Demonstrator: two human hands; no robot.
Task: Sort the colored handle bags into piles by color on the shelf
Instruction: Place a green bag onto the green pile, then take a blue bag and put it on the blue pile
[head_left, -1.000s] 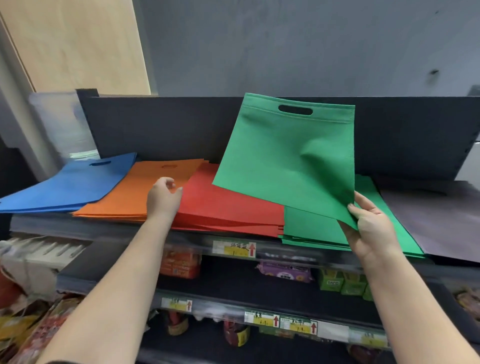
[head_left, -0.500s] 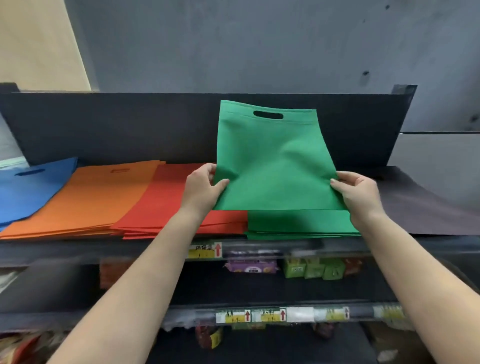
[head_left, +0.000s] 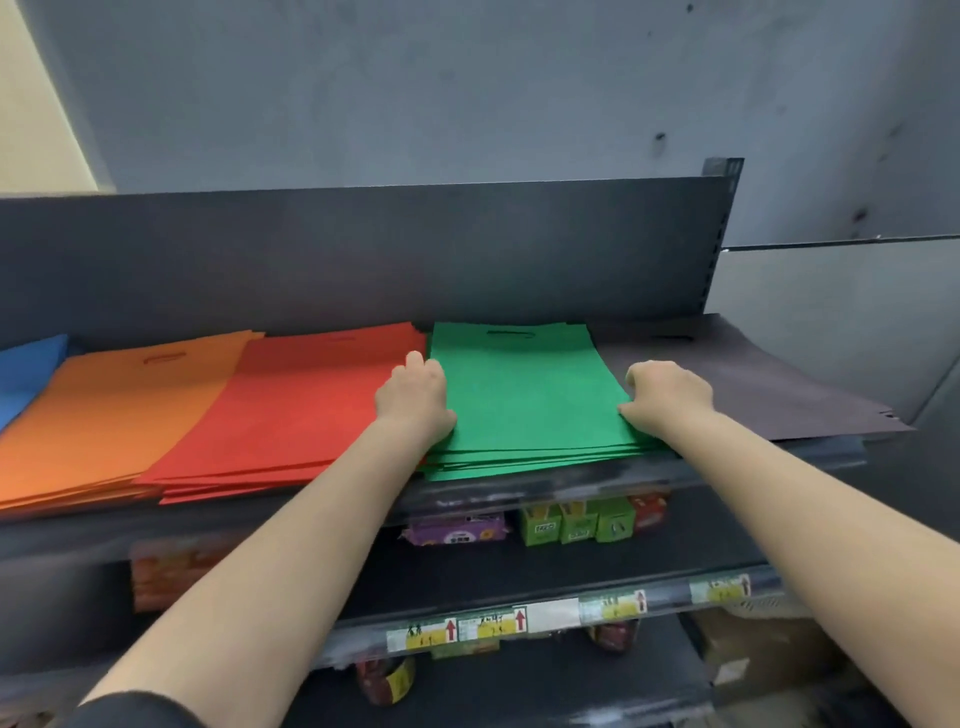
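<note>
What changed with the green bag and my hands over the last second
The green bag, held upright a second ago, now lies flat on top of the green pile. The left hand came over from the orange pile to the green bag's left edge; the right hand rests at its right edge. The red pile, blue bags and dark bags lie as before.

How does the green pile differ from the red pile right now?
The green pile has both hands at its sides, the left hand and the right hand; the red pile lies untouched apart from the left hand's edge. Green's handle slot shows dark; red's is barely visible. Both lie flat, stacked.
</note>
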